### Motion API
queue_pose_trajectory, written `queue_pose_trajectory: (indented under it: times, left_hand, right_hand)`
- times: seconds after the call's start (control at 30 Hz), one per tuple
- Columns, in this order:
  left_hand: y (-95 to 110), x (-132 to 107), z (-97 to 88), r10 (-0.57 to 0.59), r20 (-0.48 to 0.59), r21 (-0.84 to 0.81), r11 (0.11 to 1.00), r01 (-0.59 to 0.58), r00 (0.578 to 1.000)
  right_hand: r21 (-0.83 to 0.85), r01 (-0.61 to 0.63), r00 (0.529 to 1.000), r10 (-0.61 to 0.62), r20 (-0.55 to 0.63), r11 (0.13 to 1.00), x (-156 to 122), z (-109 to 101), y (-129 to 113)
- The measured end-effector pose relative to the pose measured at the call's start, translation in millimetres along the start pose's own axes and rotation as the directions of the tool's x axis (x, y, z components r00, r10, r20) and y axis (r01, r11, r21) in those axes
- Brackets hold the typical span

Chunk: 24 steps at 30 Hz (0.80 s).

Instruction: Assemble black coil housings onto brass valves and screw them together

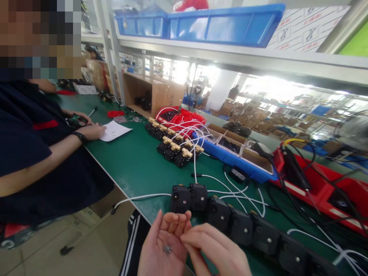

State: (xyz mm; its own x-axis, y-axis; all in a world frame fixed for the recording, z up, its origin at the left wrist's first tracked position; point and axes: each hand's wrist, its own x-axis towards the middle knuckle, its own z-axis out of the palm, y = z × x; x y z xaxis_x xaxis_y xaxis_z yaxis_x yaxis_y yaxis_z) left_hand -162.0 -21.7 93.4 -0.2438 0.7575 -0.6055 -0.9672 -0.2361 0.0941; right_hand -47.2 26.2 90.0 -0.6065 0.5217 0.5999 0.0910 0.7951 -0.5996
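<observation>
My left hand (pixel 165 245) is palm up and cupped, with a small pile of grey metal screws (pixel 167 250) lying in it. Thumb and fingers of my right hand (pixel 215 247) are pinched together at the edge of the left palm; whatever is between them is hidden. Just beyond the hands, a row of black actuator housings (pixel 219 212) runs along the bench to the right, several with white cables. Farther back stands a cluster of black units with brass valve bodies (pixel 175 147), their white cables looping upward.
A co-worker at left handles a circuit part (pixel 77 120) over white paper (pixel 116 131). Behind the valves are a blue divided bin (pixel 230 153) and a red bin (pixel 324 199) with a black electric screwdriver (pixel 296 168). Cables cross the green bench (pixel 126 161). A shelf with blue crates (pixel 224 25) hangs overhead.
</observation>
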Motion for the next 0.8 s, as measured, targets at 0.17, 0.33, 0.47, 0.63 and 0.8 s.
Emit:
queue_pose_trajectory:
  times: [0.17,0.33,0.47,0.63,0.8]
  left_hand:
    - [5,-1,2.0,0.030,-0.089,-0.044,0.998,-0.034,0.996]
    - [4,0,4.4,0.010,-0.132,-0.050,0.999,-0.017,0.991]
    - [4,3,3.9,0.002,-0.146,-0.056,0.998,-0.011,0.989]
    - [7,6,3.3,-0.005,-0.181,-0.071,0.997,-0.008,0.983]
    - [7,8,2.0,-0.015,-0.175,-0.076,0.997,0.002,0.984]
  right_hand:
    - [-0.281,-0.105,0.989,0.070,-0.129,0.954,24,-41,3]
    - [-0.360,-0.123,0.989,0.082,-0.126,0.925,34,-38,17]
    - [-0.329,-0.171,0.985,0.157,-0.070,0.929,46,-37,23]
    - [-0.301,-0.173,0.984,0.177,-0.013,0.938,57,-37,30]
    - [-0.305,-0.114,0.989,0.136,0.053,0.945,58,-30,36]
